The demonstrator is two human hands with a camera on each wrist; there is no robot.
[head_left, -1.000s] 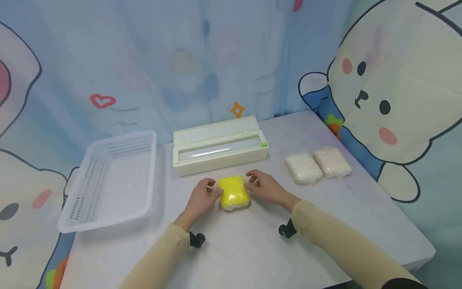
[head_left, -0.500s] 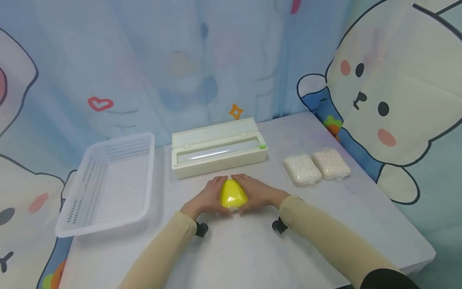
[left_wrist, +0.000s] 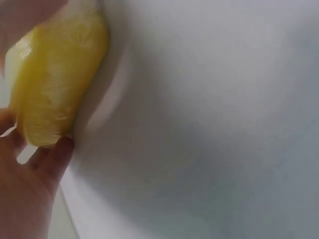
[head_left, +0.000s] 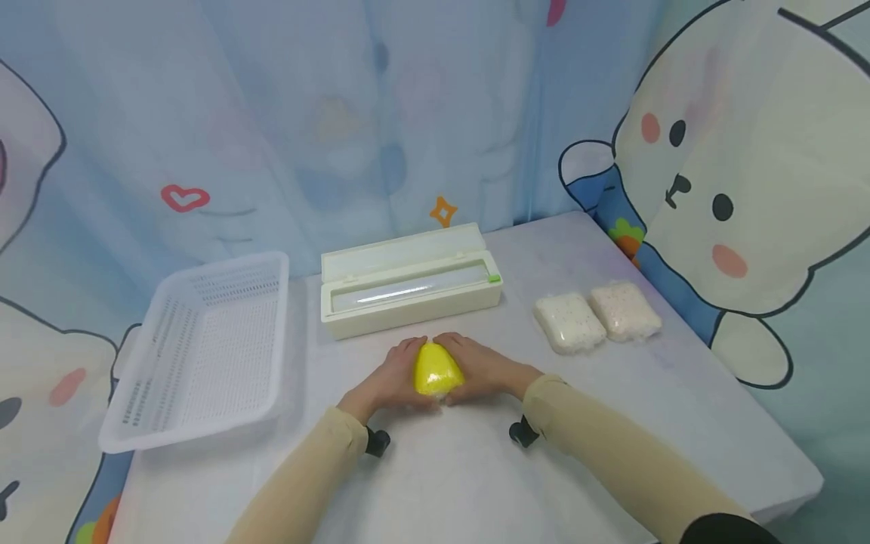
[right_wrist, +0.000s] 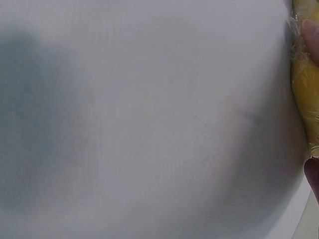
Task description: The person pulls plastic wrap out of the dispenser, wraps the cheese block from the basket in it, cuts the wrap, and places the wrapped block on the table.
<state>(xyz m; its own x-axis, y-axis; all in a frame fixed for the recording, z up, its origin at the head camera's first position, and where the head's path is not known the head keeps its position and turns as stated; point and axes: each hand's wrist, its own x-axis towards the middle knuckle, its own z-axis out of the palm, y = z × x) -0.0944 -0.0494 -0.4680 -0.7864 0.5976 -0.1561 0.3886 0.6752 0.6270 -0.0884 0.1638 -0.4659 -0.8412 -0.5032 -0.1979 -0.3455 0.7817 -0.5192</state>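
Observation:
A bright yellow, film-wrapped packet (head_left: 437,372) lies on the white-covered table, between the two hands. My left hand (head_left: 393,378) grips its left side, the fingers at the far edge and the thumb at the near edge. From the right, my right hand (head_left: 484,369) holds it the same way. In the left wrist view the shiny yellow packet (left_wrist: 60,82) has crinkled film, and fingertips (left_wrist: 62,149) touch its end. Only a strip of the packet (right_wrist: 305,89) shows in the right wrist view, with a thumb (right_wrist: 311,40) pressed on it.
Behind the hands stands a cream box (head_left: 411,302) with its lid raised and a roll of clear film inside. A white perforated basket (head_left: 204,355) is at the left. Two film-wrapped pale packets (head_left: 569,323) lie side by side at the right.
Both hands have closed in from beside the yellow packet and taken hold of its two sides. Over the last half second the grip looks nearly the same.

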